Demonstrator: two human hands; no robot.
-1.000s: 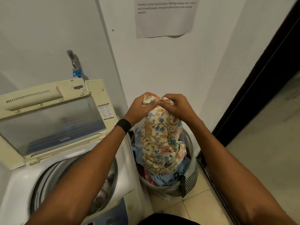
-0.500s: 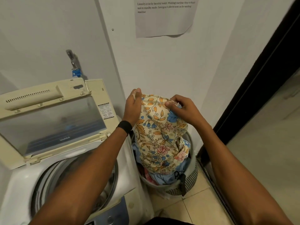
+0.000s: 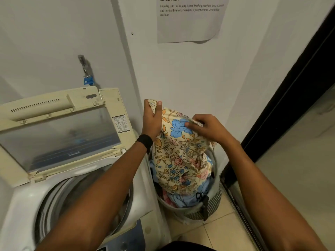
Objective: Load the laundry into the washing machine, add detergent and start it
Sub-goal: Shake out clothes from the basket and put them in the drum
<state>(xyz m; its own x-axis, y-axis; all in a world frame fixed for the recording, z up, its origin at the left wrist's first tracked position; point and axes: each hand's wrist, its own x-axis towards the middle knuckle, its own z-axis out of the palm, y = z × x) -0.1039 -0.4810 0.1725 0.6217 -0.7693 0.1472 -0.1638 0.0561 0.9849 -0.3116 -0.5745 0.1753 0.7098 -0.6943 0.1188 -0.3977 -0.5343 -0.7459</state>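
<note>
The left hand (image 3: 151,118) grips the top corner of the floral cloth (image 3: 177,153), thumb laid over its front edge. At its 3 o'clock, slightly lower, the right hand (image 3: 208,128) pinches the same upper hem. The cloth hangs spread between them, and its lower end rests in the laundry basket (image 3: 214,203) on the blue clothes (image 3: 186,198). The basket stands on the tiled floor, just beside the washing machine (image 3: 21,200), at its 3 o'clock. The machine's lid (image 3: 59,134) is raised and leans back toward the wall, leaving the drum (image 3: 53,196) open. The left forearm, with a black wristband (image 3: 145,142), crosses above that opening. A paper notice (image 3: 190,24) hangs on the wall at 12 o'clock, and a tap (image 3: 86,73) sits above the lid at 10 o'clock.
</note>
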